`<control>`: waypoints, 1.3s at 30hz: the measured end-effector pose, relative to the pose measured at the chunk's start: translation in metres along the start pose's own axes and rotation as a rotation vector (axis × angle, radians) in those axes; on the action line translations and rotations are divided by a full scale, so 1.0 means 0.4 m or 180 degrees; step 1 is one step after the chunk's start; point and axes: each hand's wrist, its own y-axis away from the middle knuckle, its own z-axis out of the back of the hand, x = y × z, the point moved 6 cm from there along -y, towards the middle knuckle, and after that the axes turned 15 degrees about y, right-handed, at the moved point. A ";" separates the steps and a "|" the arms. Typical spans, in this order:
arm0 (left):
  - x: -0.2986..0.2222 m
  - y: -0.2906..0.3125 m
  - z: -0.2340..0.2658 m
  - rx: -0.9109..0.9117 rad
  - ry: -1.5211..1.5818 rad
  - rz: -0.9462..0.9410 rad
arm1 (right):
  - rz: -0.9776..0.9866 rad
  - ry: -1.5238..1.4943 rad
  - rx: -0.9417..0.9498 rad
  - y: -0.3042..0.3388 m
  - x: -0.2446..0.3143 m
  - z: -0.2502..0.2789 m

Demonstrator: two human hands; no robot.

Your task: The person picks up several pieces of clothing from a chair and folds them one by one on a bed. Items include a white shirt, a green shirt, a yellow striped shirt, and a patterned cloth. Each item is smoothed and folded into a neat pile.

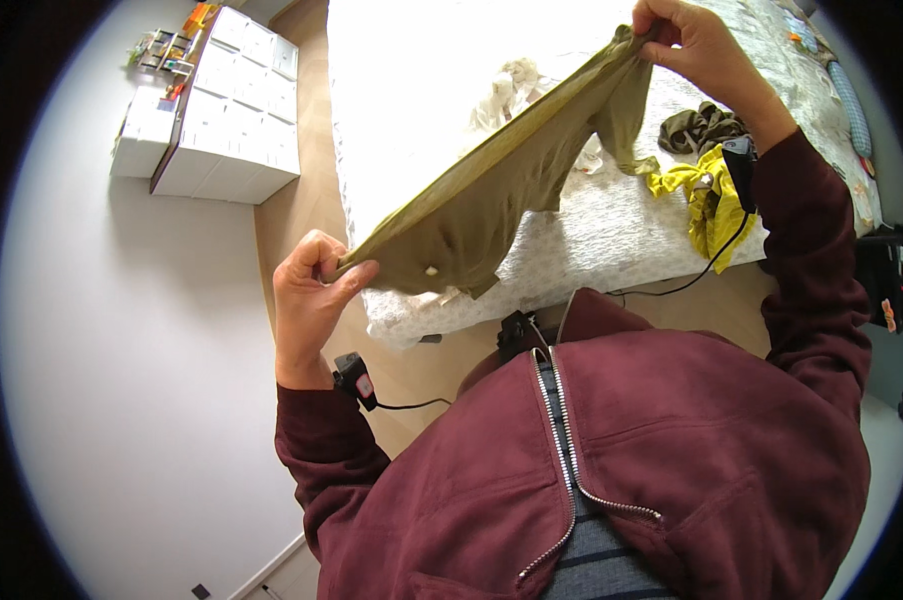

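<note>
An olive-green garment is stretched out in the air between my two hands, slanting up from left to right. My left hand pinches its lower left end between thumb and fingers. At the upper right, my right hand grips the other end, held higher and farther out. Loose folds hang below the taut upper edge, one narrow part dangling near my right hand. A small white spot shows on the cloth near my left hand. Whether it is a shirt or trousers I cannot tell.
Beneath the garment lies a bed with a pale patterned cover. On it are a yellow cloth, a dark crumpled garment and a whitish crumpled cloth. A white cabinet stands against the left wall. Cables run from both wrist devices.
</note>
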 end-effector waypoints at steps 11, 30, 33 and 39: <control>-0.071 -0.020 0.004 -0.0499 -0.1521 -0.0610 | 0.0322 0.0497 -0.0706 -0.020 0.048 0.052; 0.196 -0.139 -0.070 -0.0979 0.2453 0.1073 | -0.2006 -0.2681 0.0227 0.047 -0.180 -0.298; 0.287 -0.178 -0.148 -0.1418 0.2650 0.1324 | -0.3698 -0.3400 0.0069 0.104 -0.208 -0.430; 0.246 -0.194 -0.345 -0.0212 0.2791 0.1147 | -0.2264 -0.4272 0.0286 0.137 0.093 -0.487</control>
